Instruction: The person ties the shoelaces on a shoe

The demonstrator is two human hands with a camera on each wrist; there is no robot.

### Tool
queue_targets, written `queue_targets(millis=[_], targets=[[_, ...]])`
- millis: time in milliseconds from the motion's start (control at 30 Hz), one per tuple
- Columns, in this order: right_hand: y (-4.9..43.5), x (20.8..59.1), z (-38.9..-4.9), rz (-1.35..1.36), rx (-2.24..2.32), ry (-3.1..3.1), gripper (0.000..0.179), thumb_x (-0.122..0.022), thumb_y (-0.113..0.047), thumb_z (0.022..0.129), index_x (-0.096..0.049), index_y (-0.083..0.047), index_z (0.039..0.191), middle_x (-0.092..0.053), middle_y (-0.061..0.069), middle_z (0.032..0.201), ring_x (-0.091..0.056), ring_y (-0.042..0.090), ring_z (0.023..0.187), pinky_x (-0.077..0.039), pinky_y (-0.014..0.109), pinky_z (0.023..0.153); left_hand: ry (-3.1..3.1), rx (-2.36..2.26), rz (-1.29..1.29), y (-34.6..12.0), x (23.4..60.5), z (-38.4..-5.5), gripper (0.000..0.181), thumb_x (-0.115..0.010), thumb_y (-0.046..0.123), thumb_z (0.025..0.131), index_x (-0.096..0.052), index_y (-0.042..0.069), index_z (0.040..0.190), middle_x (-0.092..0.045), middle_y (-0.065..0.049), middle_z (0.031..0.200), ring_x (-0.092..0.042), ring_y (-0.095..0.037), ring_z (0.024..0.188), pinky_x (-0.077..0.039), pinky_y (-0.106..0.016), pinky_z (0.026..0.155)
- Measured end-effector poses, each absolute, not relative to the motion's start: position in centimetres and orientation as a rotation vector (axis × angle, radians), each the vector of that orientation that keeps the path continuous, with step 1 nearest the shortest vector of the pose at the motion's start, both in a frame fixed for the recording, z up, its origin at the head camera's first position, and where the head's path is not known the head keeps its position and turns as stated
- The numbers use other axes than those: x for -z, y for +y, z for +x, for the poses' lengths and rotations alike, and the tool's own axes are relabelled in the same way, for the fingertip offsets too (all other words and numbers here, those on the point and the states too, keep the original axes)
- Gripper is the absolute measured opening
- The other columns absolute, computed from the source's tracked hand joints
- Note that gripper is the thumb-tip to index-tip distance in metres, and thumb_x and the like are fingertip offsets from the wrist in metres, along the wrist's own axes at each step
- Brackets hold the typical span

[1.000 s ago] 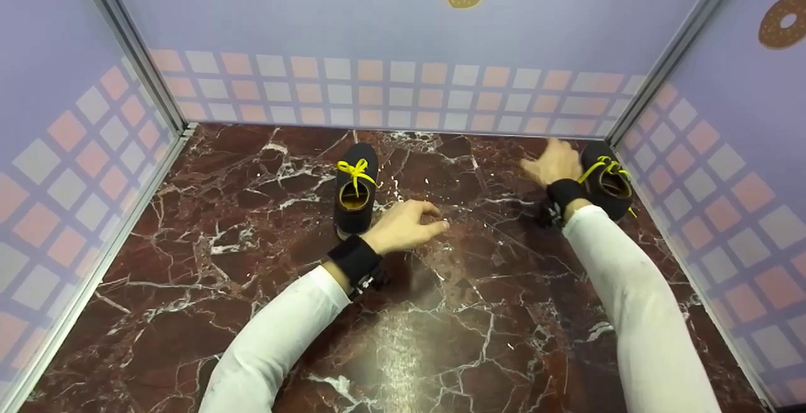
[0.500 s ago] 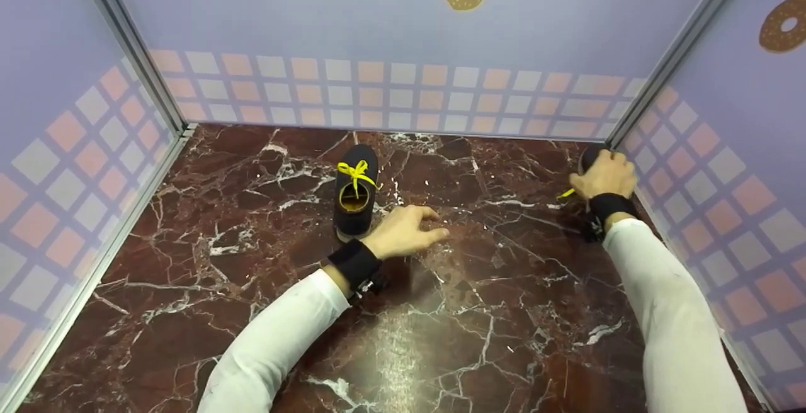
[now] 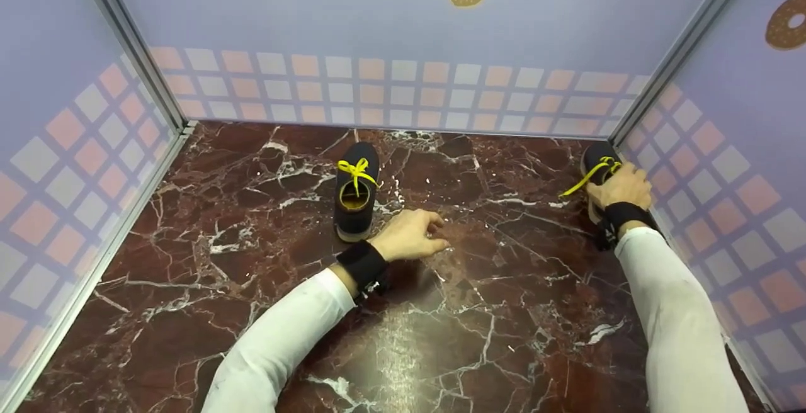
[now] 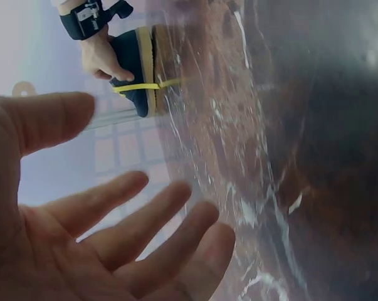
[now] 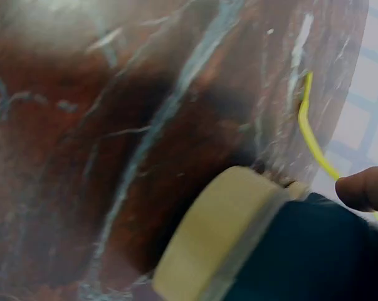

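A dark shoe with a yellow lace [image 3: 357,170] tied in a bow, its left-hand shoe body [image 3: 354,221] pointing away from me, stands just beyond my left wrist. My left hand [image 3: 412,235] hovers over the floor, fingers relaxed and holding nothing. At the far right, my right hand [image 3: 622,187] grips the second dark shoe [image 3: 594,156] from above around its opening. Its pale sole [image 4: 150,69] faces the floor in the left wrist view. One yellow lace end [image 5: 311,138] trails off its left side, near my right thumb [image 5: 364,188]. My hand hides much of this shoe's rear.
Dark red marbled floor [image 3: 478,312] lies between the shoes and toward me. A lilac back wall [image 3: 378,22] with pink and white squares rises behind them. The right wall [image 3: 737,180] stands close beside the right shoe. Small white specks [image 3: 398,192] lie near the left shoe.
My right hand has moved right onto the right-hand shoe, then slightly back toward me. That shoe has turned a little, and its lace end now stretches left. My left hand stays nearly still.
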State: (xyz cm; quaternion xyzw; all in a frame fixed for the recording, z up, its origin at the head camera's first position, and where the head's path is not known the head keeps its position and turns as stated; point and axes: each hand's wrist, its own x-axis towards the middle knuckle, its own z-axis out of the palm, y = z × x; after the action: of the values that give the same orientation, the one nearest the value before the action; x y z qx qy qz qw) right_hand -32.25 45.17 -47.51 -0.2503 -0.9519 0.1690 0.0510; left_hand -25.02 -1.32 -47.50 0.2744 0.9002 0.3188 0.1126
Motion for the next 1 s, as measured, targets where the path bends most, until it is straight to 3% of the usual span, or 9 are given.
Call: queue_targets(millis=[200,433,600,833,1000], targets=[[45.9,47.7,-32.0,-0.818,-0.565,-2.940,0.102,-0.068,-0.050,0.097,-0.028,0.016,0.164,-0.045,0.046,0.160,-0.047,0.066,0.149,-0.045,0.076,0.123,2.651,-0.828,0.819,-1.6,47.5,-25.1,0.037,-0.080,0.030,0.099,-0.080,0.008,0.129,-0.086,-0.012,0.121,-0.081,-0.034,0.113,-0.063,-0.053,0.104],[46.3,47.7,-32.5,-0.825,-0.608,-2.971,0.102,-0.067,-0.047,0.093,-0.028,0.018,0.163,-0.047,0.046,0.157,-0.049,0.066,0.147,-0.045,0.075,0.124,2.659,-0.711,0.795,-1.8,47.3,-25.1,0.029,-0.081,0.034,0.099,-0.084,0.013,0.119,-0.087,-0.007,0.119,-0.080,-0.031,0.113,-0.063,-0.050,0.103],[46.4,47.8,-32.4,-0.788,-0.602,-2.978,0.102,-0.067,-0.046,0.094,-0.028,0.019,0.162,-0.047,0.047,0.156,-0.050,0.066,0.146,-0.045,0.075,0.123,2.668,-0.674,0.812,-1.9,47.1,-25.1,0.030,-0.082,0.034,0.099,-0.084,0.013,0.120,-0.087,-0.007,0.118,-0.080,-0.031,0.111,-0.063,-0.050,0.102],[46.5,48.0,-32.1,-0.790,-0.605,-2.954,0.093,-0.065,-0.045,0.094,-0.039,0.020,0.155,-0.056,0.046,0.148,-0.057,0.063,0.140,-0.050,0.072,0.120,2.694,-0.657,0.833,-2.1,47.0,-25.1,0.032,-0.084,0.033,0.096,-0.084,0.012,0.121,-0.088,-0.007,0.117,-0.082,-0.031,0.112,-0.064,-0.049,0.102],[46.4,47.8,-32.2,-0.801,-0.589,-2.956,0.095,-0.065,-0.047,0.095,-0.036,0.019,0.158,-0.053,0.046,0.150,-0.056,0.064,0.140,-0.048,0.072,0.121,2.689,-0.621,0.830,-2.3,47.0,-25.2,0.037,-0.082,0.036,0.097,-0.083,0.011,0.125,-0.087,-0.007,0.120,-0.082,-0.031,0.113,-0.064,-0.049,0.102]])
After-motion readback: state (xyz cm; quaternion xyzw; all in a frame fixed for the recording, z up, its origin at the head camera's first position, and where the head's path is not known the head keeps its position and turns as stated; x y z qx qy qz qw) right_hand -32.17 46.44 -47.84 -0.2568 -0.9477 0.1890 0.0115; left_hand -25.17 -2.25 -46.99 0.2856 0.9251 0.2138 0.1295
